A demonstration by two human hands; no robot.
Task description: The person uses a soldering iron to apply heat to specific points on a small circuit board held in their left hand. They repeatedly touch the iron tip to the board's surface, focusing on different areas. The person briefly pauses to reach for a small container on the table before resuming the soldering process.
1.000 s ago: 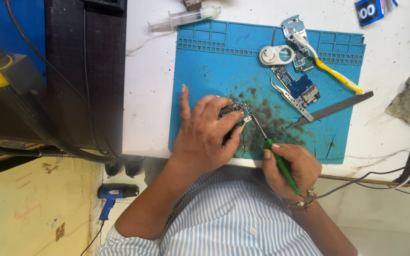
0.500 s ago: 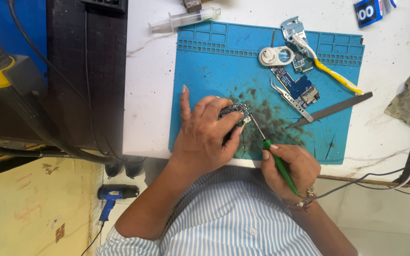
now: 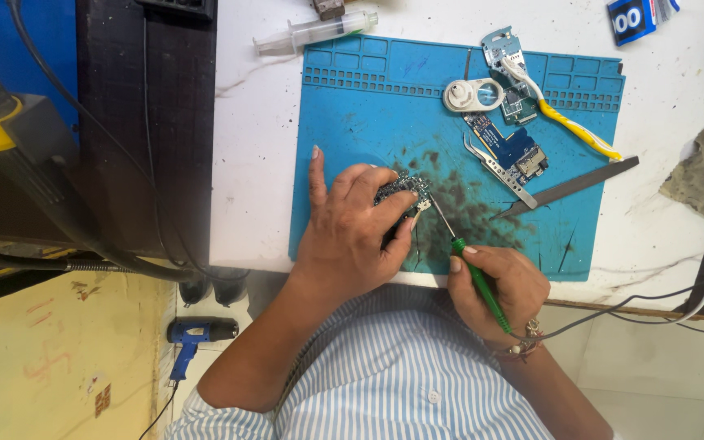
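- A small circuit board [image 3: 405, 194] is pinched by the left hand [image 3: 356, 232] at the near middle of the blue mat [image 3: 368, 106].
- A green-handled screwdriver [image 3: 470, 265] is gripped by the right hand [image 3: 503, 285], tip at the board.
- A slip of the tip could gouge the board or prick the holding fingers [image 3: 405, 232].

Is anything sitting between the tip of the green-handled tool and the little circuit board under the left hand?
Nothing visible does. The green-handled tool in the right hand points its thin tip straight at the circuit board's exposed edge, which the left hand pins to the blue mat.
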